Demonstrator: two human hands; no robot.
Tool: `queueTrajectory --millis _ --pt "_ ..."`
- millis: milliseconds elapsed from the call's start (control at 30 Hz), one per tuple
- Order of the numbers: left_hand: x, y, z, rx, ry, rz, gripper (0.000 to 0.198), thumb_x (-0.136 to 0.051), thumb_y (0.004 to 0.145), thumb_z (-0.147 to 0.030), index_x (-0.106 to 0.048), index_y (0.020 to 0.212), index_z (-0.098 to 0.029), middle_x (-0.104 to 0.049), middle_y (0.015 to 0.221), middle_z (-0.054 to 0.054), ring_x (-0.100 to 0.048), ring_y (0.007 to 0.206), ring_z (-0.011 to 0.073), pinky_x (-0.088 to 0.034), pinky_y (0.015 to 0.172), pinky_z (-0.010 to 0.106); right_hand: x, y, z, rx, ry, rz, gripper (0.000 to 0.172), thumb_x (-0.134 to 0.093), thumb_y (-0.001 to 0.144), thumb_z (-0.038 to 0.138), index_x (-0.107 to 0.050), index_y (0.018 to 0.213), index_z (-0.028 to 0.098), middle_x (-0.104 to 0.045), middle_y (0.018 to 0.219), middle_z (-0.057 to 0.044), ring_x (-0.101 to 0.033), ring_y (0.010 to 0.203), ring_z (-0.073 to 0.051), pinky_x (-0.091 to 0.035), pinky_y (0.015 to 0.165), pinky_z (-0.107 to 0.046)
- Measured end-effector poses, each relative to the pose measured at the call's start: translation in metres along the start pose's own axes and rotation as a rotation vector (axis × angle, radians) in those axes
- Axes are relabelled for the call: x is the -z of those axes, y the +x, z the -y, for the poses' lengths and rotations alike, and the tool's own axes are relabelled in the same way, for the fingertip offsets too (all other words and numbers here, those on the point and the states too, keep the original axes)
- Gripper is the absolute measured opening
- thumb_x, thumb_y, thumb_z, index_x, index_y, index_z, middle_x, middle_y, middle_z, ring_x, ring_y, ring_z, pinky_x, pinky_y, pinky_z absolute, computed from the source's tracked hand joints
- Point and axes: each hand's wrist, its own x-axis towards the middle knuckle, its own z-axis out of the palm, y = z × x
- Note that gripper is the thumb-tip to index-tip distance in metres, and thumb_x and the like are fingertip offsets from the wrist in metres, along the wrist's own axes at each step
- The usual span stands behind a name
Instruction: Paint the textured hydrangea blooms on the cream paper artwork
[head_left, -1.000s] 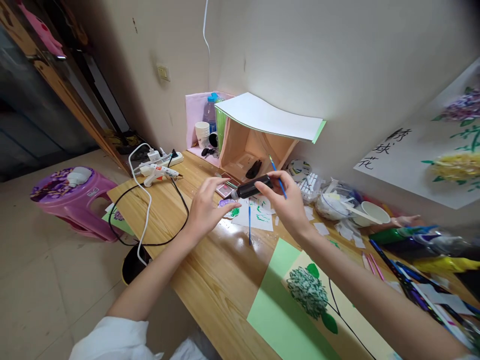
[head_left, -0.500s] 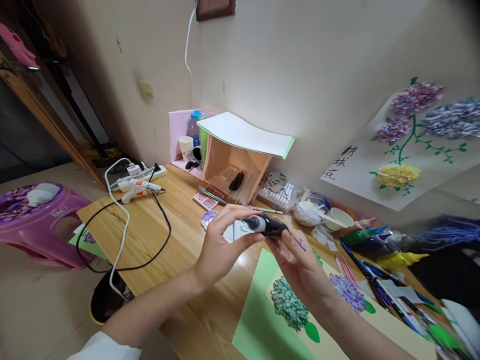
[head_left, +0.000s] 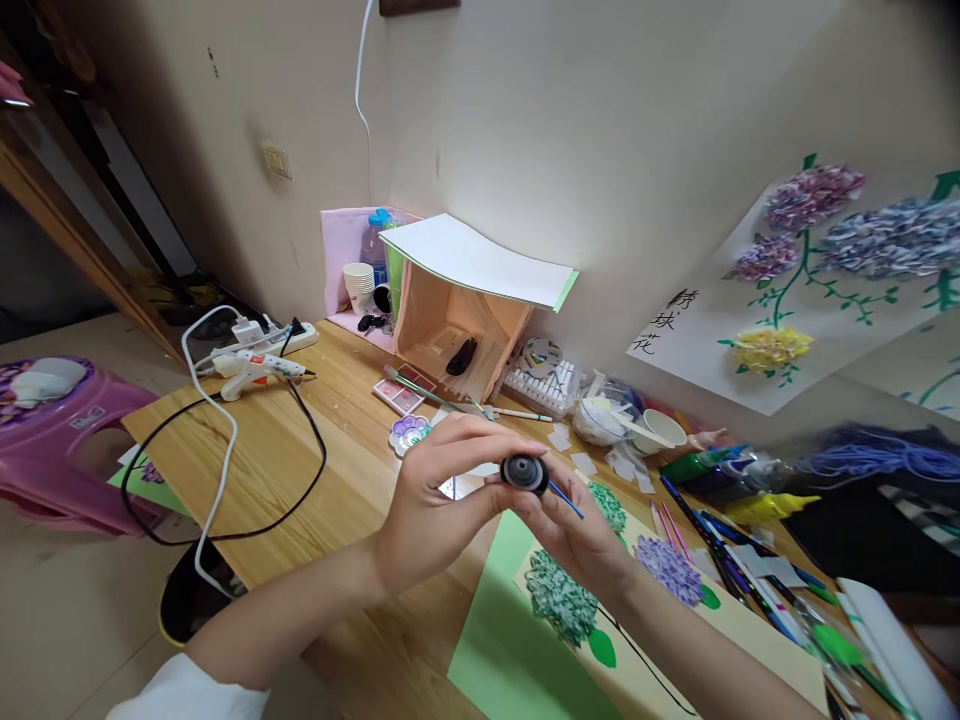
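Both hands meet over the desk around a small black bottle (head_left: 525,473), whose ringed round end faces me. My left hand (head_left: 439,490) pinches it from the left between thumb and fingers. From the right and below, my right hand (head_left: 581,520) grips it as well. A thin blue stick (head_left: 566,500) pokes out by the right hand's fingers; its other end is hidden. Below the hands lies a cream sheet with a green paper flower (head_left: 562,597), a purple paper flower (head_left: 667,572) and a green leaf (head_left: 602,648), over a green sheet (head_left: 495,645).
A glue gun (head_left: 255,372) with looping cords lies at the left desk edge, near a power strip (head_left: 300,337). A cardboard box (head_left: 427,320) stands at the back. Pens (head_left: 720,550), paint bottles (head_left: 690,463) and a paper cup (head_left: 660,430) crowd the right. A pink stool (head_left: 82,440) stands left.
The bottle has turned from lying sideways, with its pale collar showing, to pointing its end at me. Both hands still hold it. The view has shifted slightly right.
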Motion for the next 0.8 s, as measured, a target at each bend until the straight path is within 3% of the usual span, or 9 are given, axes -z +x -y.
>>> queueTrajectory --millis 233,800 --pt "0.0018 -0.0011 -0.0028 -0.046 0.019 0.026 0.037 -0.073 0.071 -0.011 -0.069 0.104 -0.029 -0.07 0.094 0.001 -0.064 0.087 0.0146 -0.05 0.079 0.027 0.0013 -0.0023 -0.0036 -0.003 -0.009 0.014 0.043 -0.074 0.071 0.045 -0.06 0.108 0.027 -0.063 0.109 -0.008 -0.062 0.1 -0.024 -0.049 0.092 -0.043" --pt "-0.0002 -0.004 -0.0084 -0.069 0.065 0.047 0.031 -0.073 0.073 -0.018 -0.069 0.102 -0.028 -0.071 0.091 0.002 -0.063 0.084 0.0155 -0.05 0.077 0.029 0.0018 -0.008 -0.0032 -0.01 0.003 0.013 0.044 -0.076 0.067 0.046 -0.06 0.103 0.027 -0.063 0.1 -0.006 -0.062 0.095 -0.023 -0.049 0.089 -0.043"
